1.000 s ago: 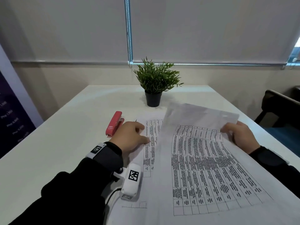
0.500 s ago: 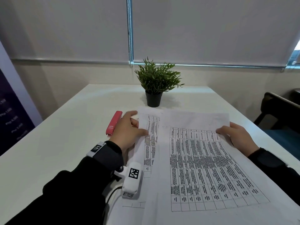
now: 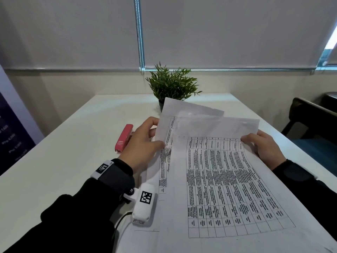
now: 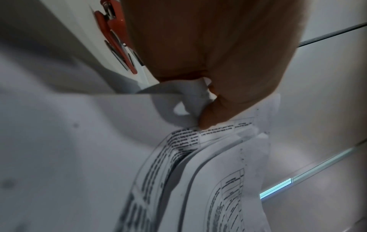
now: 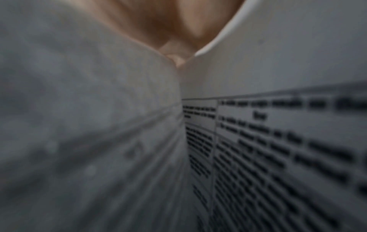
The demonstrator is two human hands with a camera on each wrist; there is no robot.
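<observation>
Printed sheets of paper (image 3: 218, 179) with a black table grid lie on the white table (image 3: 63, 170), their far ends raised. My left hand (image 3: 144, 143) pinches the left edge of the under sheet (image 3: 182, 110) between thumb and fingers, lifting it. In the left wrist view, that hand (image 4: 208, 109) nips the curled papers (image 4: 198, 157). My right hand (image 3: 262, 148) holds the right far corner of the top sheet, thumb on top. The right wrist view is blurred, showing the hand (image 5: 176, 39) against the printed paper (image 5: 278, 149).
A pink-red stapler (image 3: 124, 137) lies on the table just left of my left hand, also the stapler (image 4: 115, 39) in the left wrist view. A small potted plant (image 3: 171, 84) stands behind the papers. A dark chair (image 3: 310, 121) is at the right.
The far ends of the sheets have risen from lying flat. My left hand has taken hold of the under sheet's left edge and lifted it, so it now shows behind the top sheet.
</observation>
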